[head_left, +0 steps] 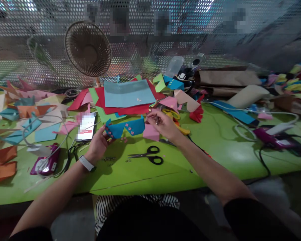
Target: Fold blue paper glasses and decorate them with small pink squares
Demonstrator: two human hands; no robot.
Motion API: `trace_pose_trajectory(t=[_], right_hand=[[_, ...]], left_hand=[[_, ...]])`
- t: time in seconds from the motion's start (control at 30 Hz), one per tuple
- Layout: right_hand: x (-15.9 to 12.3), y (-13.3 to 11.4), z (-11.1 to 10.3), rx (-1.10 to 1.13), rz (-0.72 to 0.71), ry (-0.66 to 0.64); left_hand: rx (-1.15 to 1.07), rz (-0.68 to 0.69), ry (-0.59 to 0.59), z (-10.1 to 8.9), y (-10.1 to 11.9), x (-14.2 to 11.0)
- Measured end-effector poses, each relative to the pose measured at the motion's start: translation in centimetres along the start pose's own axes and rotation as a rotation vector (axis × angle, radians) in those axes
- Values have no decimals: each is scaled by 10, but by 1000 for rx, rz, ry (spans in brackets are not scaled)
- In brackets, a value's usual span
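Paper cutout in blue (120, 129) is being pinched by left fingers (104, 132), right fingers' (153, 115) hold being unclear, creases being risked by overpressing.

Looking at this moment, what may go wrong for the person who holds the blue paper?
The fan stands behind the work; if it is blowing, the loose pink bits just below the blue paper might scatter. The scissors lie right in front of the person, so a carelessly lowered hand could get pricked. The phone is close to the left hand, which may knock it.
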State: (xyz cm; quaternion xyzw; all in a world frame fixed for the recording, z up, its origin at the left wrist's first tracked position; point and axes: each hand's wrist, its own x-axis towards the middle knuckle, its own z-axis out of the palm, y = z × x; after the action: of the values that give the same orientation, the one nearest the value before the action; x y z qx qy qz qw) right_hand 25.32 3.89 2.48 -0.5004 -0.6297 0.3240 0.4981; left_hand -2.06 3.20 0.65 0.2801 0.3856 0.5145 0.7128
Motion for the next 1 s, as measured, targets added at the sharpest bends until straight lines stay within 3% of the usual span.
trace_pose_trajectory(t=[0.07, 0.17, 0.3, 0.5, 0.73, 1.0], right_hand=[[-3, 1, 4, 35, 29, -98], [-6, 3, 12, 102, 47, -136], [0, 1, 11, 215, 113, -37], [19, 1, -14, 544, 327, 139], [50, 7, -55, 534, 188, 326], [113, 17, -98, 487, 39, 544]], left_hand=[[0, -11, 2, 0, 0, -1], [27, -35, 10, 3, 2, -4], [75, -66, -10, 7, 8, -8], [95, -75, 25, 6, 8, -4], [107, -107, 84, 4, 8, 1], [161, -96, 89, 1, 10, 3]])
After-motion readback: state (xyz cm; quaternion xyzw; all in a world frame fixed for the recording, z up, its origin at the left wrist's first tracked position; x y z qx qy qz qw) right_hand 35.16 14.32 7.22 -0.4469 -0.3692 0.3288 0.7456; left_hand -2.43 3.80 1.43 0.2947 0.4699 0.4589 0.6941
